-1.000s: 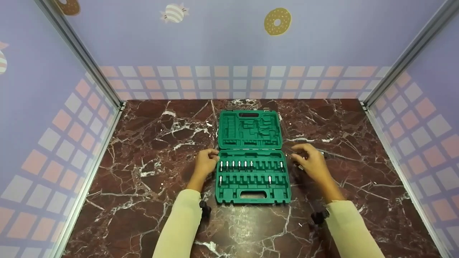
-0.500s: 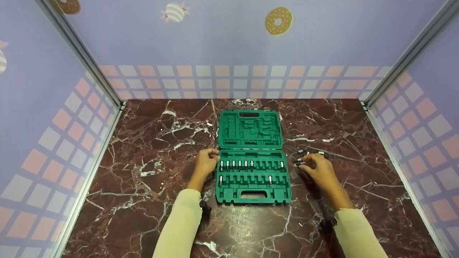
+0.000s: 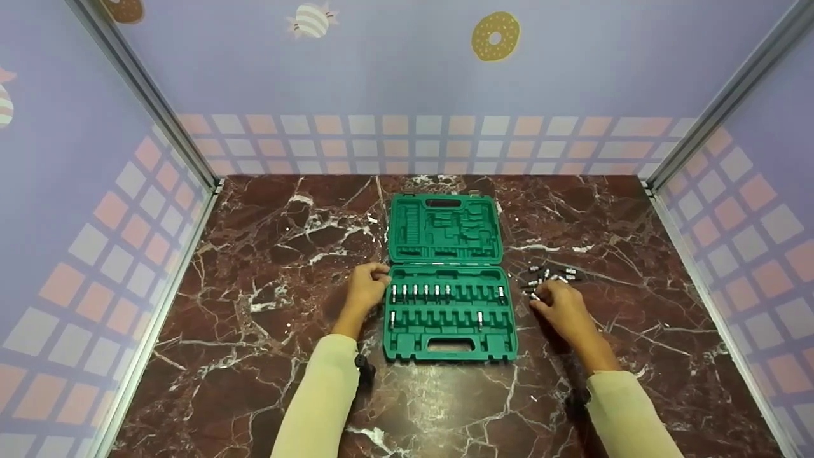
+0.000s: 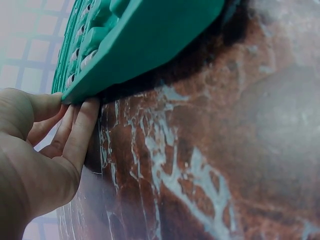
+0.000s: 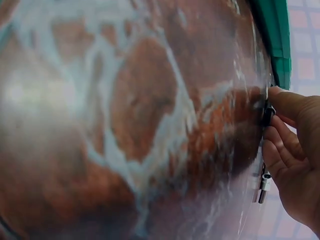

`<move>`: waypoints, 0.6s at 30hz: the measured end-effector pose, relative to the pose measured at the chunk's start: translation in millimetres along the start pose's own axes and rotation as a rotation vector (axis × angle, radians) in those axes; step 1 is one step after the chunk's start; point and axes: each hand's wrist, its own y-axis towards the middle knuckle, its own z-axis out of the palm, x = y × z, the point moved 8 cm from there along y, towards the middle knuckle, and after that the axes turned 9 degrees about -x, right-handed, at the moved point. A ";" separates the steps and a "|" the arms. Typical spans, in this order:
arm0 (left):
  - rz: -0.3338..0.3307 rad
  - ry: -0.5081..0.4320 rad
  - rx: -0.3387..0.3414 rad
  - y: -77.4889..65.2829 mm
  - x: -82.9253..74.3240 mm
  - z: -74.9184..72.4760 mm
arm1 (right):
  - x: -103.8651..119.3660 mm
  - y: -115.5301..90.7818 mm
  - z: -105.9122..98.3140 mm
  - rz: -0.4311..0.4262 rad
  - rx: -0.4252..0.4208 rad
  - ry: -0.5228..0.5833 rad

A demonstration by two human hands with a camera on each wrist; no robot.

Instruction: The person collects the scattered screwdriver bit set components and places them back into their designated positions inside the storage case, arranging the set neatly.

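Observation:
A green socket case (image 3: 404, 346) lies unfolded on the marble table, its lid flat at the back. Several silver-topped bit sockets (image 3: 426, 292) stand in its two rows of slots, among bare ones. My left hand (image 3: 365, 287) holds the case's left edge; in the left wrist view the thumb lies at the edge, other fingers beneath it. To the right of the case, my right hand (image 3: 565, 310) pinches a bit socket (image 5: 269, 116) between thumb and fingers, low over the table. The fingers partly hide that piece.
Just beyond my right hand, several loose bit sockets (image 3: 568, 271) lie in a small heap on the table (image 3: 286, 356). One more loose bit socket (image 5: 264, 182) shows beneath the hand in the right wrist view. Patterned walls (image 3: 407, 70) enclose the back and sides.
My right hand has drawn back from beside the case toward the loose bit sockets, uncovering the heap, and its fingers have closed on one. My left hand stays at the case's edge.

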 end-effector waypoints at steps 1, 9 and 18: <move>-0.001 -0.004 0.000 0.0 0.3 0.4 | 0.0 0.1 0.6 -0.002 -0.004 -0.003; -0.014 -0.013 0.002 0.7 2.9 1.8 | 2.3 0.1 2.9 -0.033 -0.012 -0.020; -0.007 -0.007 0.003 0.6 1.5 1.5 | 4.4 -0.6 2.2 -0.041 -0.027 0.001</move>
